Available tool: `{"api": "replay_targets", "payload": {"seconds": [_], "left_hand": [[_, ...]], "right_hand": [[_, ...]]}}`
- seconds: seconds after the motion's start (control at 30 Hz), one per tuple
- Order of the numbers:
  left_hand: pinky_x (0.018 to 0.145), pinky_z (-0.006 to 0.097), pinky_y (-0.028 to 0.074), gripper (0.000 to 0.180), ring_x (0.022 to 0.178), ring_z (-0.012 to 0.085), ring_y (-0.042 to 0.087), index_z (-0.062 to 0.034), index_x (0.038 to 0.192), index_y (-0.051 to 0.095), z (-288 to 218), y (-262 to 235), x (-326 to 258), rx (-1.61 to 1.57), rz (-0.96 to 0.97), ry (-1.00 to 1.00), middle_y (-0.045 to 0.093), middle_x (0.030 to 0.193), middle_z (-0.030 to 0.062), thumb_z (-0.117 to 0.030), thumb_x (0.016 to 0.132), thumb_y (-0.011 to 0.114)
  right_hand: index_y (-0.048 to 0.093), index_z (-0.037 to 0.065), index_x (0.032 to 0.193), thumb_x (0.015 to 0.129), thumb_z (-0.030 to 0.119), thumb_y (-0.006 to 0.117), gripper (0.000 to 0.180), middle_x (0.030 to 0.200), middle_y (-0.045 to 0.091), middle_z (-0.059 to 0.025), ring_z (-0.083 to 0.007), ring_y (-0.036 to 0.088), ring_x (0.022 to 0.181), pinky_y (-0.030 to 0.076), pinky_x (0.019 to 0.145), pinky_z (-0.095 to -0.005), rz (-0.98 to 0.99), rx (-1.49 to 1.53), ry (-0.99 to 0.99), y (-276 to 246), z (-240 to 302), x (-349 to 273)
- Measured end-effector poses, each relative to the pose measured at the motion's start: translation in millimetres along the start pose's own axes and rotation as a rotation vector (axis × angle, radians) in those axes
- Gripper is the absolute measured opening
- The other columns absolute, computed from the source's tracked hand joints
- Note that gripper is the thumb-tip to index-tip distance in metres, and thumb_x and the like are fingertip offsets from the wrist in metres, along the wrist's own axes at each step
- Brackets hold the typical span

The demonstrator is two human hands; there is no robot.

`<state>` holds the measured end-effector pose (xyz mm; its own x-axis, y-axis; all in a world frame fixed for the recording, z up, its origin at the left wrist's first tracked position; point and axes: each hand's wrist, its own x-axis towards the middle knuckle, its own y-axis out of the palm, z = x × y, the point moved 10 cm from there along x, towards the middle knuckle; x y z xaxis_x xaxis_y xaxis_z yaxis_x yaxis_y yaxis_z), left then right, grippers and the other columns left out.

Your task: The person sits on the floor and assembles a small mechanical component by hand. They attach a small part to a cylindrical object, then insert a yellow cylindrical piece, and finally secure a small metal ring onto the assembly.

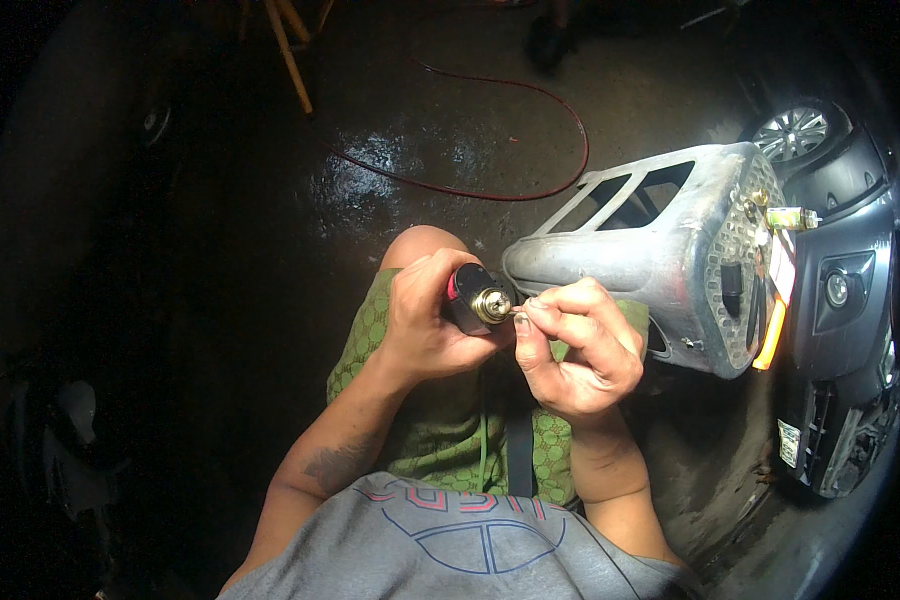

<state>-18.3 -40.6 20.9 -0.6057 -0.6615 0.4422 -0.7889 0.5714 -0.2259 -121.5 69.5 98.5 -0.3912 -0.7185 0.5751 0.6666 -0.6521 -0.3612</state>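
Note:
My left hand (420, 325) is wrapped round a dark, blocky tool body (465, 315) with a red patch on its side. A round brass-coloured metal end (492, 304) on it faces up toward me. Beside that end, the fingertips of my right hand (585, 350) are pinched together on a small thin piece (517, 310), too small to name. The piece points at the metal end; I cannot tell whether they touch. Both hands are above my lap, over green patterned shorts (420, 430).
At right stands a worn grey plastic stool (620, 245), carrying a small bottle (790, 218), an orange-handled tool (770, 338) and a black block (732, 285). Beyond it is a dark grey car bumper (855, 290) near a wheel (792, 135). A red hose (450, 194) loops across the floor.

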Motion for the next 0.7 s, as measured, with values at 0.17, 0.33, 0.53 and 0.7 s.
{"api": "replay_targets", "payload": {"seconds": [0.17, 0.33, 0.53, 0.7], "left_hand": [[0.063, 0.036, 0.050, 0.050, 0.069, 0.0266, 0.066, -0.0036, 0.097, 0.061, 0, -1, 0, 0.021, 0.010, 0.008, 0.064, 0.079, 0.0088, -0.018, 0.060, 0.090], [0.064, 0.036, 0.050, 0.049, 0.069, 0.0267, 0.066, -0.0034, 0.097, 0.061, 1, -1, 0, 0.013, 0.013, 0.002, 0.064, 0.079, 0.0088, -0.018, 0.060, 0.089], [0.063, 0.035, 0.050, 0.052, 0.068, 0.0249, 0.066, -0.0034, 0.095, 0.061, -3, -2, 2, 0.010, -0.009, 0.002, 0.064, 0.078, 0.0086, -0.025, 0.062, 0.094], [0.062, 0.035, 0.050, 0.052, 0.067, 0.0239, 0.066, -0.0034, 0.094, 0.061, -3, -1, 3, -0.019, -0.020, 0.014, 0.064, 0.077, 0.0089, -0.025, 0.061, 0.094]], "right_hand": [[0.070, 0.001, 0.095, 0.076, -0.008, 0.079, 0.023, 0.084, 0.068, -0.0118, -0.0232, 0.064, 0.067, 0.052, 0.059, -0.0329, 0.008, -0.025, -0.037, 3, 4, 3], [0.070, 0.001, 0.093, 0.076, -0.008, 0.078, 0.021, 0.084, 0.068, -0.0120, -0.0233, 0.064, 0.067, 0.052, 0.059, -0.0329, 0.037, -0.055, -0.094, 7, 10, 5], [0.071, 0.001, 0.093, 0.076, -0.009, 0.077, 0.021, 0.084, 0.069, -0.0122, -0.0221, 0.065, 0.068, 0.052, 0.061, -0.0317, -0.069, 0.063, 0.018, -9, -2, 6], [0.069, 0.001, 0.093, 0.076, -0.008, 0.077, 0.022, 0.084, 0.069, -0.0119, -0.0216, 0.065, 0.067, 0.052, 0.061, -0.0317, -0.001, 0.066, 0.022, -3, -8, 5]]}}
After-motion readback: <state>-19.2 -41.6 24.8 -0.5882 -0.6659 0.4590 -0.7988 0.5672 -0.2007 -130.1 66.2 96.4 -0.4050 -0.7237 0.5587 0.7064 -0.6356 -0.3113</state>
